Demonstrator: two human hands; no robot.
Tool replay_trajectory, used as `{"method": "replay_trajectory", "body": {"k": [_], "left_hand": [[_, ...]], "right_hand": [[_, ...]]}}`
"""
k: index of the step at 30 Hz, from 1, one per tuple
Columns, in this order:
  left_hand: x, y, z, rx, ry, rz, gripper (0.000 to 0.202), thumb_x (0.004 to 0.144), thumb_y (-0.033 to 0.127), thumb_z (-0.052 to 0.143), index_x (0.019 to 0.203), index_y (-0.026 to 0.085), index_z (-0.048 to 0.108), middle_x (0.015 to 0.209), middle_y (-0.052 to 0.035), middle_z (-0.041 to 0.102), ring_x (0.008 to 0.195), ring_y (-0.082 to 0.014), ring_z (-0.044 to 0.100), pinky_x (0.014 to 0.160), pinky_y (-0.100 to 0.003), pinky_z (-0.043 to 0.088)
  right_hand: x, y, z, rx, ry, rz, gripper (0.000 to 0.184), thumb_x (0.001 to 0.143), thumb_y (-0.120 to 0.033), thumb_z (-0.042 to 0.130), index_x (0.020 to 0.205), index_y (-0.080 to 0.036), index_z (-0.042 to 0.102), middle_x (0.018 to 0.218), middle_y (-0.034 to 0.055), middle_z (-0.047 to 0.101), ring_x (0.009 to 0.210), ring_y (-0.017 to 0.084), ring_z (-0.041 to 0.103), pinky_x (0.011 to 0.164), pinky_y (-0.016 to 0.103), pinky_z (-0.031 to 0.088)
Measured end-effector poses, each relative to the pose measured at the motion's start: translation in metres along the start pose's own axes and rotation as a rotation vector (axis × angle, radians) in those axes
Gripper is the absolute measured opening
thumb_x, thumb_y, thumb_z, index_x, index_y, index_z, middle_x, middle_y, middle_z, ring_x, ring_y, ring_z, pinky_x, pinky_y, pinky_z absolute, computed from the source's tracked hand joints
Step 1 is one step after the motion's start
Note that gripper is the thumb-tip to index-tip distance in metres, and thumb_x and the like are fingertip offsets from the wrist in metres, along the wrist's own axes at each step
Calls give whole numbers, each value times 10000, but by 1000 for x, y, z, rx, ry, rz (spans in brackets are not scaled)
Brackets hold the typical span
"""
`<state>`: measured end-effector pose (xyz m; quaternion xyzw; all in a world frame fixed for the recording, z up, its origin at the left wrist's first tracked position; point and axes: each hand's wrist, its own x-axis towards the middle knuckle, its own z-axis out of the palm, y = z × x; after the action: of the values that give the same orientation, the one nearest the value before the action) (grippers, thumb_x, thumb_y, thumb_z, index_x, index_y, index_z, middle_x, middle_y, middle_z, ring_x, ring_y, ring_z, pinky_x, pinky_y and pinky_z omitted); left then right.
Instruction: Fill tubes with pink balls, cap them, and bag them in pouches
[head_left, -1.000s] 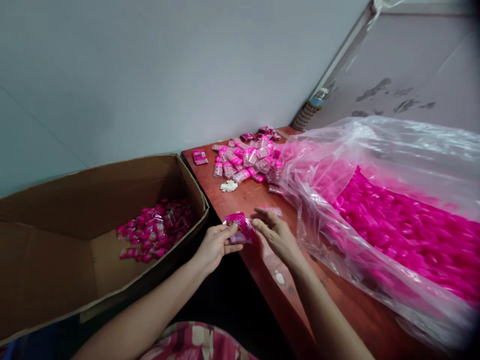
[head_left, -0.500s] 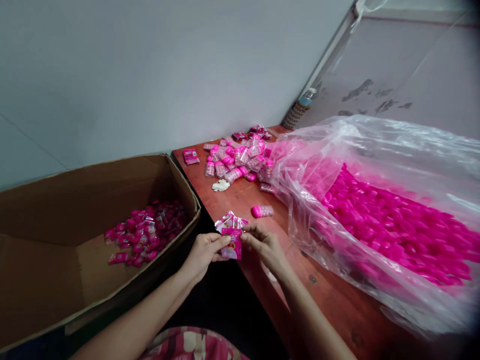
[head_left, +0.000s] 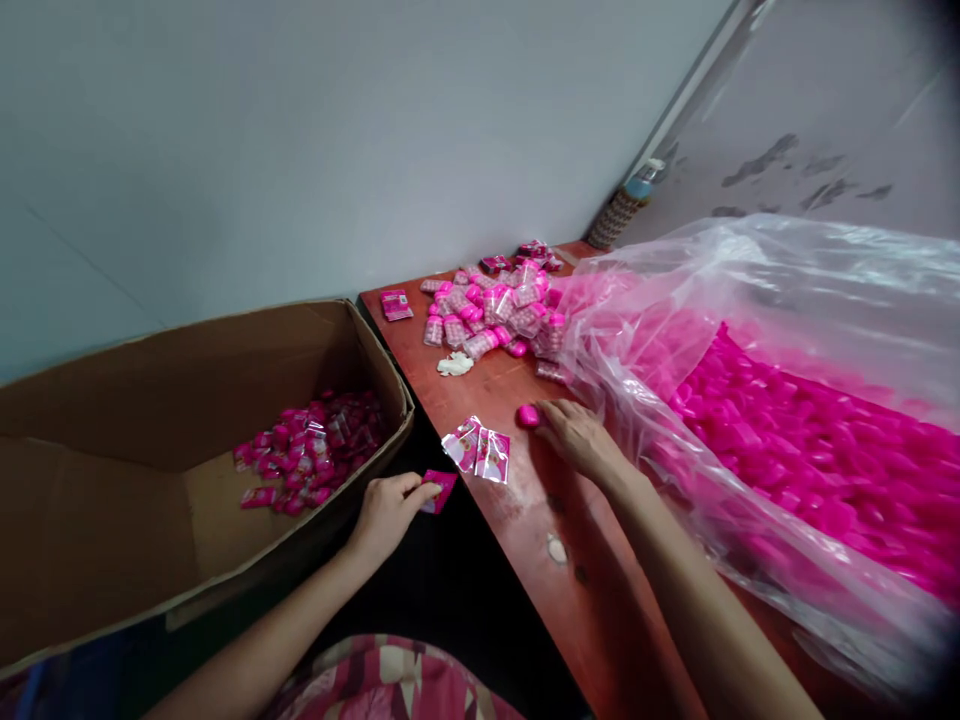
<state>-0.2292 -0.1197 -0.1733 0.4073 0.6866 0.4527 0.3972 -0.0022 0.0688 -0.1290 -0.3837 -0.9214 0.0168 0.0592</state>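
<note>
My left hand (head_left: 394,510) is closed in a pinch on a pink printed sachet (head_left: 441,490), held out over the dark gap beside the table's edge. On the red table, my right hand (head_left: 574,432) has its fingers closed over a small clear bottle with a pink cap (head_left: 527,415); the fingers hide most of the bottle's body. Between the two hands, a few more pink and silver sachets (head_left: 493,456) lie overlapping at the table's edge.
A cardboard box (head_left: 397,400) at the left holds many pink wrapped packs (head_left: 296,460). Pink-capped bottles (head_left: 499,305) are heaped at the back of the table (head_left: 517,540), near a crumpled white scrap (head_left: 454,364). A clear plastic bag (head_left: 622,400) of pink caps (head_left: 810,450) fills the right.
My hands have parted. The left has kept the sachet and drawn slightly left; the right has let go of it and reached forward onto the lone bottle. The view has shifted a little.
</note>
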Motion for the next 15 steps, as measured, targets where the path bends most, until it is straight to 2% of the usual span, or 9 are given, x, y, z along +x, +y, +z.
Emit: {"method": "replay_trajectory", "body": {"k": [2, 3, 5, 7, 9, 10, 12, 15], "left_hand": [[-3, -8, -4, 35, 19, 3, 391, 691, 435, 575, 453, 130, 519, 422, 51, 391, 455, -74, 362, 465, -197, 275], [-5, -7, -4, -9, 15, -16, 386, 706, 441, 556, 479, 129, 538, 430, 50, 405, 456, -76, 365, 463, -197, 273], [-7, 3, -1, -126, -23, -27, 365, 730, 445, 529, 563, 126, 588, 482, 40, 471, 482, -83, 401, 480, -196, 294], [-7, 19, 4, -176, -87, 12, 342, 729, 438, 538, 619, 124, 619, 523, 33, 509, 507, -87, 427, 496, -195, 311], [-7, 33, 8, -154, -148, 52, 337, 717, 434, 556, 608, 123, 626, 503, 35, 500, 494, -87, 432, 481, -194, 307], [-6, 36, 10, -137, -171, 59, 343, 717, 436, 556, 597, 122, 625, 486, 34, 495, 480, -89, 437, 468, -195, 307], [-5, 30, 9, -97, -202, 52, 354, 743, 437, 518, 622, 126, 636, 495, 20, 534, 479, -105, 482, 469, -202, 343], [-3, -5, 2, 129, -144, 82, 361, 806, 407, 418, 767, 146, 664, 696, -46, 654, 653, -168, 594, 631, -266, 447]], "right_hand": [[-1, -13, -2, 81, 31, 116, 192, 764, -236, 473, 893, -146, 583, 856, 122, 604, 827, 252, 560, 739, 369, 410], [-3, -23, -4, 197, 60, 186, 163, 751, -240, 485, 847, -151, 581, 800, 102, 598, 764, 235, 564, 691, 346, 416], [-10, -49, -9, 587, 84, 309, 151, 726, -271, 523, 824, -164, 566, 727, 54, 588, 662, 191, 554, 602, 296, 413], [-19, -78, -13, 1085, -5, 367, 211, 694, -331, 582, 833, -174, 561, 669, 12, 580, 580, 150, 530, 547, 266, 407], [-25, -104, -15, 1404, -145, 381, 248, 636, -336, 655, 796, -173, 557, 593, -18, 551, 505, 121, 491, 499, 250, 396], [-27, -114, -15, 1486, -163, 397, 248, 608, -321, 684, 753, -171, 550, 552, -34, 524, 474, 108, 467, 476, 241, 384], [-28, -126, -14, 1530, -76, 457, 249, 565, -281, 719, 676, -172, 525, 506, -60, 476, 439, 84, 421, 447, 222, 356], [-26, -125, -14, 1463, 124, 576, 266, 537, -252, 742, 620, -172, 502, 498, -74, 450, 443, 70, 396, 444, 207, 332]]}}
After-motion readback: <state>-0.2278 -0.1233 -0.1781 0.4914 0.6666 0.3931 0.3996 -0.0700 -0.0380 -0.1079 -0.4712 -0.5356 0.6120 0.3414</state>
